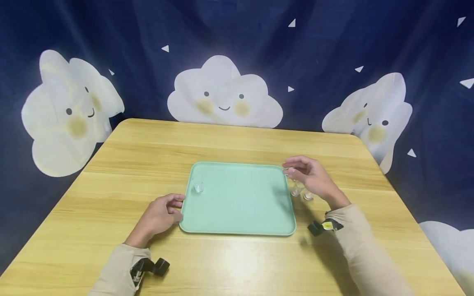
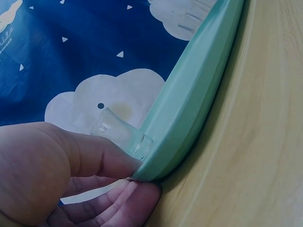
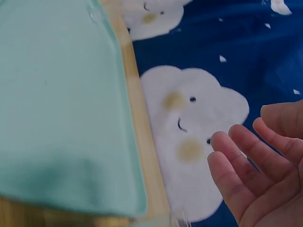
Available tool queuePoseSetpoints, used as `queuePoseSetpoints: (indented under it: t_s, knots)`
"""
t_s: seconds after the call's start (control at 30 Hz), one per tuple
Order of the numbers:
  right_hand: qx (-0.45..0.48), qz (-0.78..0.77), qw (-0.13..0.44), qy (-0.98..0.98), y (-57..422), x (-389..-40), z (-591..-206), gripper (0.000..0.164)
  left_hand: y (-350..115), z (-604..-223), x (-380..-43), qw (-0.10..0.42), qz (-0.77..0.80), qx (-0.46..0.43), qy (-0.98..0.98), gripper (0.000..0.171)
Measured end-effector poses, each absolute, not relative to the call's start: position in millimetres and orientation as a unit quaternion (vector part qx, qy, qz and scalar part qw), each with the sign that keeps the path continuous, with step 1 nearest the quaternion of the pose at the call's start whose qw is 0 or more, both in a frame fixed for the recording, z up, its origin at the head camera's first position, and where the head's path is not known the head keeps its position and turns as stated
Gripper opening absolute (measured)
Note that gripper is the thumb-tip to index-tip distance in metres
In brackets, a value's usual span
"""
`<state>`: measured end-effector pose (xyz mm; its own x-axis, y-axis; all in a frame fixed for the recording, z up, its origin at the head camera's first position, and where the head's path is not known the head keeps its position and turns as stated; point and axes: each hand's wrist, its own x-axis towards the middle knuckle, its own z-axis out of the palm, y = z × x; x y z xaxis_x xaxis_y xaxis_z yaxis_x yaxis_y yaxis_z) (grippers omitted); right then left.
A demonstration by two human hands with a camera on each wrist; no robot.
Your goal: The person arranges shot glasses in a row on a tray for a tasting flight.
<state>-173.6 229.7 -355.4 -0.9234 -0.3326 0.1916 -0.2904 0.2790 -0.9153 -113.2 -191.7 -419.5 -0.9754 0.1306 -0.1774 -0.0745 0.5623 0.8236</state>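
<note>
The left hand touches the tray along its left; whether its grip pinches, I cannot tell. The right hand, grip loose, is beside glasses right of the tray.

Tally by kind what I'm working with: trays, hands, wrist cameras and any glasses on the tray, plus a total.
Tray: 1
Hands, left hand and right hand: 2
Wrist cameras: 2
Glass on the tray: 1
Total: 6
Left out: glasses beside the tray, partly hidden by the right hand.
</note>
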Motion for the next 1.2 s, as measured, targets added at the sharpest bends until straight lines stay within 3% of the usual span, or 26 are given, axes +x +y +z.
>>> queuePoseSetpoints:
  t_s: [0.57, 0.9, 1.2]
  knots:
    - [-0.099, -0.509, -0.054, 0.853, 292, -151, -371, 0.028, -192, -422, -112, 0.108, 0.469, 0.017, 0.877, 0.053]
    - [-0.063, -0.488, -0.015, 0.870, 301, -146, -383, 0.038, -191, -420, -112, 0.114, 0.487, 0.012, 0.866, 0.052]
    - [-0.085, -0.481, 0.039, 0.872, 306, -149, -393, 0.049, -192, -419, -111, 0.112, 0.477, 0.016, 0.871, 0.053]
